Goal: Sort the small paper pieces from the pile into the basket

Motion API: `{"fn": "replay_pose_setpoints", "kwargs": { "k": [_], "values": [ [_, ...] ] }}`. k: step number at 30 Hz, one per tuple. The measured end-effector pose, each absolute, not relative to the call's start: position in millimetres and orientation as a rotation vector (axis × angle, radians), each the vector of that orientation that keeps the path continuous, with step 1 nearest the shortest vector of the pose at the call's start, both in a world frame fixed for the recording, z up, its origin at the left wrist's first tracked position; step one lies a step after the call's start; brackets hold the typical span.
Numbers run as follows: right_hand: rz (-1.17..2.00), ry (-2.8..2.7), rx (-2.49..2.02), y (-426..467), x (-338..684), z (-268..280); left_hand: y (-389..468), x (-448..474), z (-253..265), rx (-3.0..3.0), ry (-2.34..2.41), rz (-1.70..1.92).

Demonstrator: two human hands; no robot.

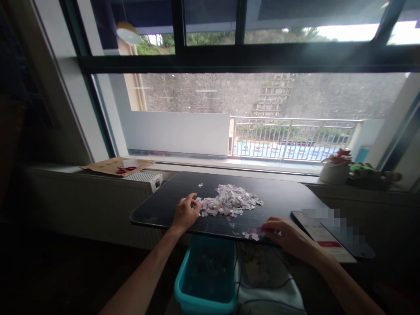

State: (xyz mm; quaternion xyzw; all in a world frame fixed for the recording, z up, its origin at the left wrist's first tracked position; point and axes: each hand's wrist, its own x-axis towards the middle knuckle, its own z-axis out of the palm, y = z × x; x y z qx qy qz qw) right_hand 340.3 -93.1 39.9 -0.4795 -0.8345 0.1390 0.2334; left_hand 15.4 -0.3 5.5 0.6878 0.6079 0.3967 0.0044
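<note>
A heap of small torn paper scraps (234, 199), white with pinkish marks, lies on the dark tabletop (170, 197). At the heap's left edge is my left hand (187, 213), its fingers loosely bent and apart, the tips against the outer scraps. My right hand (278, 229) is at the table's front edge, fingers pinched on a thin pinkish see-through piece (255, 230); its exact kind is unclear. A few loose scraps (251, 236) lie beside that piece. One small cluster of scraps (200, 185) sits apart, behind my left hand.
Below the front edge stand a teal bin (205, 302) and a pale container (267, 297) with dark cords across it. A flat printed box (328, 240) lies at the table's right. Red scissors (126, 169) rest on brown paper (105, 165) by the window. A pot (334, 173) stands on the right sill.
</note>
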Motion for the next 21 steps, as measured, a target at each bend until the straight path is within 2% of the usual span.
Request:
{"fn": "replay_pose_setpoints", "kwargs": {
  "k": [14,21],
  "values": [
    [0.356,-2.325,-1.267,-102.7,335.2,35.2,2.4,14.4,2.4,2.156,1.906,1.281],
    [0.291,-2.180,-1.508,-104.5,348.8,32.3,0.7,15.3,4.7,2.153,1.901,1.273]
  ]
}}
